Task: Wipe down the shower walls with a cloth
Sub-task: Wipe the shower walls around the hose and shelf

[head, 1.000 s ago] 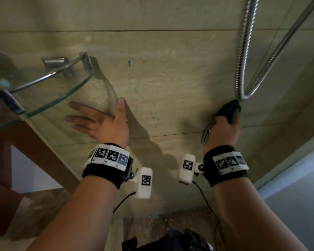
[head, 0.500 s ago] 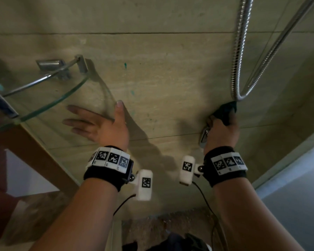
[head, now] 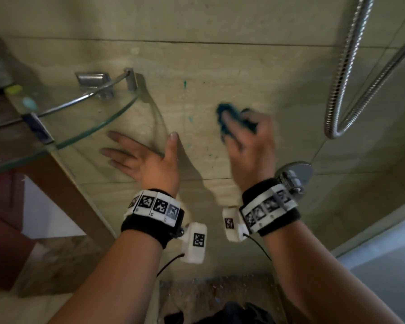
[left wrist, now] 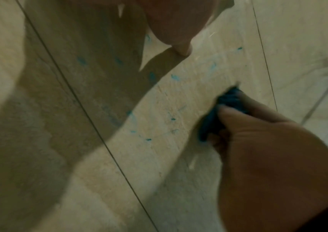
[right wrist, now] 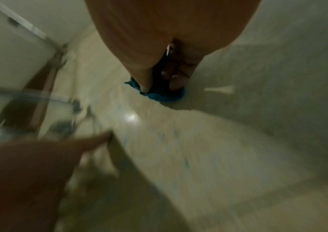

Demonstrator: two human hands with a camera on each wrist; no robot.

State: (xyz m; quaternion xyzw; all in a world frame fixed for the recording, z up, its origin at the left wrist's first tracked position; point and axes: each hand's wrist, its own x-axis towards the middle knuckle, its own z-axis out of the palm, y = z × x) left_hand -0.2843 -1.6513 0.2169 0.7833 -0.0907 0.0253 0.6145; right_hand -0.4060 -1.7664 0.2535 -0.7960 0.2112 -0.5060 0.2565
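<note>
My right hand (head: 246, 136) grips a bunched dark blue cloth (head: 232, 118) and presses it against the beige tiled shower wall (head: 220, 66), near the middle of the view. Motion blurs the hand. The right wrist view shows my fingers curled round the cloth (right wrist: 165, 94) on the tile. In the left wrist view, the cloth (left wrist: 224, 109) sits beside small teal spots (left wrist: 149, 139) on the wall. My left hand (head: 140, 157) lies flat on the wall, fingers spread, just under the glass shelf.
A curved glass corner shelf (head: 84, 127) with a chrome rail juts from the wall at left. A metal shower hose (head: 344, 73) loops down at right, above a chrome tap fitting (head: 292, 176). Teal specks (head: 189, 118) dot the tile between my hands.
My right hand has swept the cloth leftward and slightly up, from beside the hose loop toward the wall's middle, uncovering the tap fitting. The left hand has stayed flat on the wall.
</note>
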